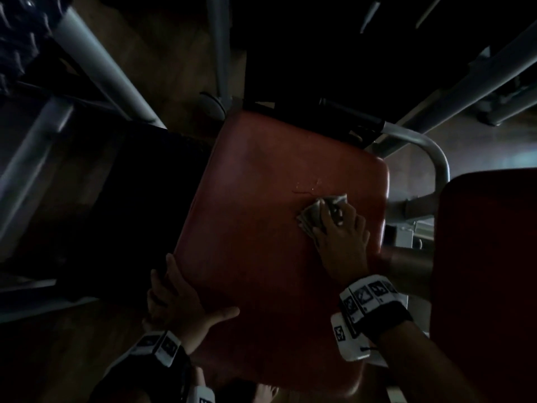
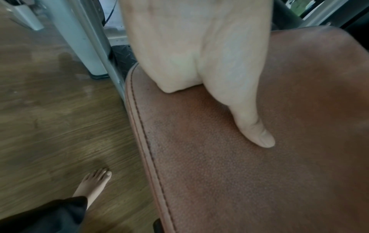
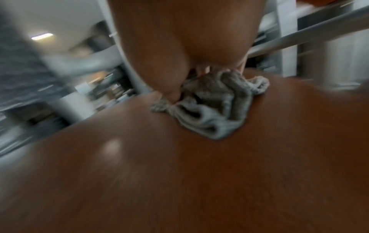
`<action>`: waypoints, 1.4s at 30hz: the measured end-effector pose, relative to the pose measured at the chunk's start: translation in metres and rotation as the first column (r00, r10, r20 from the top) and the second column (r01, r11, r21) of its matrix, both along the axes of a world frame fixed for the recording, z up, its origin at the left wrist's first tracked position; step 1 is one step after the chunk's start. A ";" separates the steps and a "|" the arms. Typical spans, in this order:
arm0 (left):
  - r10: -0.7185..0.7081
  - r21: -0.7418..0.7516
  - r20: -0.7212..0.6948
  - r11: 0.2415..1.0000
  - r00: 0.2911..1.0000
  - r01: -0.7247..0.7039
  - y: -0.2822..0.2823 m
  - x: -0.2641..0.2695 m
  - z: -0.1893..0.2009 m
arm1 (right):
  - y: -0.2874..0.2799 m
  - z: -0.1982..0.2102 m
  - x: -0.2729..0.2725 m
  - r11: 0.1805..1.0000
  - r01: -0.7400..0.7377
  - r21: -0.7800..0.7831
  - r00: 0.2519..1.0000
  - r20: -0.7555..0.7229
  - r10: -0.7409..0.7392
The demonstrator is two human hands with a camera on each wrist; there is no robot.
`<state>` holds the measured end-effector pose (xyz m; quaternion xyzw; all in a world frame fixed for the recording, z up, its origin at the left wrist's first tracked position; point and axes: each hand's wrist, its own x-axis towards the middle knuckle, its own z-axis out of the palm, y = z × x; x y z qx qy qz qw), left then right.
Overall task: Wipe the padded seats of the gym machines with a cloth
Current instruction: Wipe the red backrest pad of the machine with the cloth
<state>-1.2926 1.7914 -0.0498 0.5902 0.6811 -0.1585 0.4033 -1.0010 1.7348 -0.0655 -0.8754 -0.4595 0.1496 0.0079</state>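
Your right hand (image 1: 343,239) clutches the bunched cloth (image 1: 311,216), which sticks out beyond the fingers toward the far edge of the seat (image 1: 261,184), and your left hand (image 1: 177,298) lies flat on its left edge.

Our left hand (image 1: 177,301) resting at the near edge of the seat (image 1: 261,242), fingers straight along its side, thumb spread flat across the top, our right hand (image 1: 340,237) further ahead, palm down, fingers clutching the bunched cloth (image 1: 309,216)
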 end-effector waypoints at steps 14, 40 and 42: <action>-0.003 -0.049 0.010 0.999 1.000 0.004 0.004 0.001 0.009 | -0.006 0.010 -0.009 0.977 -0.208 -0.053 0.978 -0.013 0.208; 0.017 -0.028 0.016 0.999 1.000 -0.017 0.001 0.000 0.005 | 0.013 -0.010 0.027 0.904 -0.420 -0.083 0.905 0.034 0.424; 0.014 -0.034 0.019 0.999 1.000 -0.014 0.001 0.000 0.004 | 0.017 -0.006 0.032 0.968 -0.252 -0.020 0.966 0.055 0.253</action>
